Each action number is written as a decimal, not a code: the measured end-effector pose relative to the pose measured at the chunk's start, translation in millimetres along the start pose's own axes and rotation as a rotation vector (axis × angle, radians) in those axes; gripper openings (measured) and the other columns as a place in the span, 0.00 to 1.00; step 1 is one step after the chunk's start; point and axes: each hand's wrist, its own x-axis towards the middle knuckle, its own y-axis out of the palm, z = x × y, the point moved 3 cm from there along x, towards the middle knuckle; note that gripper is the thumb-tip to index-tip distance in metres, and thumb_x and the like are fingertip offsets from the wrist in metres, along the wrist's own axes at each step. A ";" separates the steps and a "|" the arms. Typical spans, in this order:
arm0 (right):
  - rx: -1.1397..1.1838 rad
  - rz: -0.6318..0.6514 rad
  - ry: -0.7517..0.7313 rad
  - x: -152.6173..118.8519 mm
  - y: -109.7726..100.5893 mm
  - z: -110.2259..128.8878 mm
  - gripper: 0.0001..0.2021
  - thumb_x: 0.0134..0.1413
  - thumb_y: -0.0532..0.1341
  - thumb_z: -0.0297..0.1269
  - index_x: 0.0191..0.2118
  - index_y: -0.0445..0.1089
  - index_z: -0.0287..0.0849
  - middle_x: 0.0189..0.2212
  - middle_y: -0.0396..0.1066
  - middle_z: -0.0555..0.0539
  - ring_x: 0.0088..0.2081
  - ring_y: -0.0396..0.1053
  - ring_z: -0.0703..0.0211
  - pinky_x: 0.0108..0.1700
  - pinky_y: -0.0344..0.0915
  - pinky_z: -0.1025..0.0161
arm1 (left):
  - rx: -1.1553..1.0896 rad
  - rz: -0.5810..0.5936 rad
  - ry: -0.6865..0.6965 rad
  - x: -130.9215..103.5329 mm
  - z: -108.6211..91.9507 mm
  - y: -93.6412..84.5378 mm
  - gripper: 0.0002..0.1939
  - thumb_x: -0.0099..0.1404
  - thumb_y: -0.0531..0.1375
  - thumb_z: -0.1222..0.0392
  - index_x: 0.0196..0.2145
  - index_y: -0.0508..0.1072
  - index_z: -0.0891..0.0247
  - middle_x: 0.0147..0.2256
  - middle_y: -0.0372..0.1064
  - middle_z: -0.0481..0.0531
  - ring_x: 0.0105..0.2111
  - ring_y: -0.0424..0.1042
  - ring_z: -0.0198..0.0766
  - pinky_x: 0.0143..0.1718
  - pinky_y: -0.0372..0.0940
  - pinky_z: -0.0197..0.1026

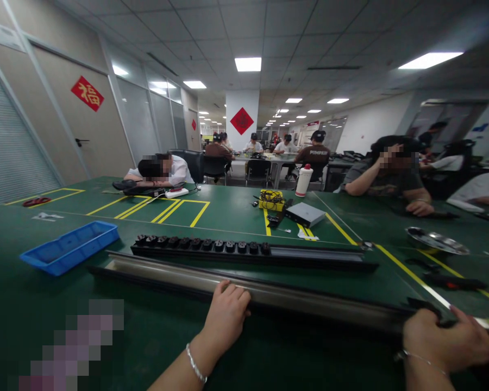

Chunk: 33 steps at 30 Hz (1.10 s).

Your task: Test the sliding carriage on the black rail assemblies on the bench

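Observation:
A long black channel with a pale inside lies across the table in front of me, its hollow side facing up. My left hand is closed over its near wall around the middle, fingertips inside the hollow. At the channel's right end my right hand is closed, a small black part showing at its fingers; most of that part is hidden. Just behind lies a second black channel, with a row of several black sockets along its left portion and a bare stretch on the right.
A blue tray stands at the left. Farther back are a grey metal box, a yellow box with cables and a white bottle. A metal dish and a black tool lie right. Two people sit across the table.

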 end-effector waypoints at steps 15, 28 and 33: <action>0.086 0.157 -0.038 -49.2 18.0 -16.4 0.24 0.56 0.37 0.32 0.54 0.55 0.34 0.40 0.67 0.36 0.41 0.68 0.48 0.41 0.66 0.52 | 0.081 0.004 0.115 16.8 -24.8 -48.7 0.10 0.63 0.51 0.69 0.36 0.68 0.58 0.33 0.69 0.49 0.35 0.67 0.39 0.36 0.56 0.42; -0.008 0.801 -0.890 -139.1 118.8 126.9 0.14 0.46 0.60 0.34 0.42 0.70 0.39 0.44 0.70 0.39 0.49 0.62 0.50 0.54 0.50 0.56 | 0.225 -0.032 0.155 112.8 -13.5 -100.1 0.04 0.61 0.56 0.66 0.33 0.68 0.59 0.34 0.70 0.49 0.38 0.69 0.39 0.39 0.59 0.40; -0.029 0.850 -0.905 -139.7 121.8 118.1 0.06 0.50 0.59 0.36 0.33 0.71 0.43 0.35 0.71 0.46 0.42 0.66 0.56 0.56 0.46 0.55 | 0.209 -0.020 0.114 147.4 -1.4 -99.6 0.04 0.61 0.56 0.64 0.35 0.68 0.58 0.38 0.71 0.50 0.41 0.70 0.40 0.41 0.60 0.40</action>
